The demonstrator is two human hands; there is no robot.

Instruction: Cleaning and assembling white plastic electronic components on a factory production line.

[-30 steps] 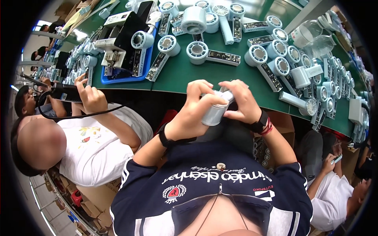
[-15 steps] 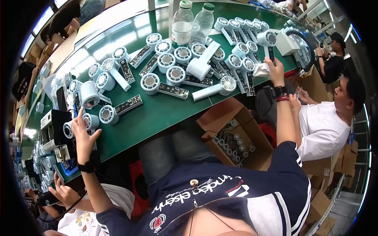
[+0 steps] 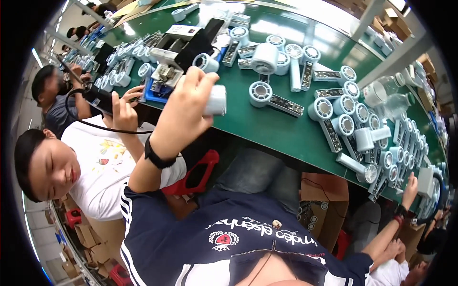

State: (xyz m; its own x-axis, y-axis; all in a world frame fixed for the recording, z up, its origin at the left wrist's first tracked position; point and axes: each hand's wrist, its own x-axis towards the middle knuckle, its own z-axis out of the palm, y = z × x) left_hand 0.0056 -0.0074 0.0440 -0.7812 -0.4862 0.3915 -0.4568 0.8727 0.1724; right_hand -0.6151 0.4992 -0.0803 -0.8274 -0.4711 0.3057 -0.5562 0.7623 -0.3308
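My left hand (image 3: 183,112) is raised at the table's left part, its back toward me and its fingers curled round a pale blue handheld fan (image 3: 218,101). Only the fan's rounded head shows beside the hand; the rest is hidden. Just past my fingers stands another round fan head (image 3: 205,63). Far to the right, my right hand (image 3: 409,190) is at the table edge by a crowd of fans, fingers stretched out, with nothing visible in it. Nearer the middle lies a fan with its handle circuit board bared (image 3: 286,105).
A black box-shaped device (image 3: 183,45) and a blue tray (image 3: 155,93) stand beyond my left hand. At left, a co-worker in white holds a dark corded tool (image 3: 98,97). Clear plastic bottles (image 3: 381,90) stand right. A cardboard box (image 3: 329,190) with fans sits below the edge.
The view has swung left. My left hand, open with fingers spread before, has closed round a fan. My right hand has come away from the upright fan it was at.
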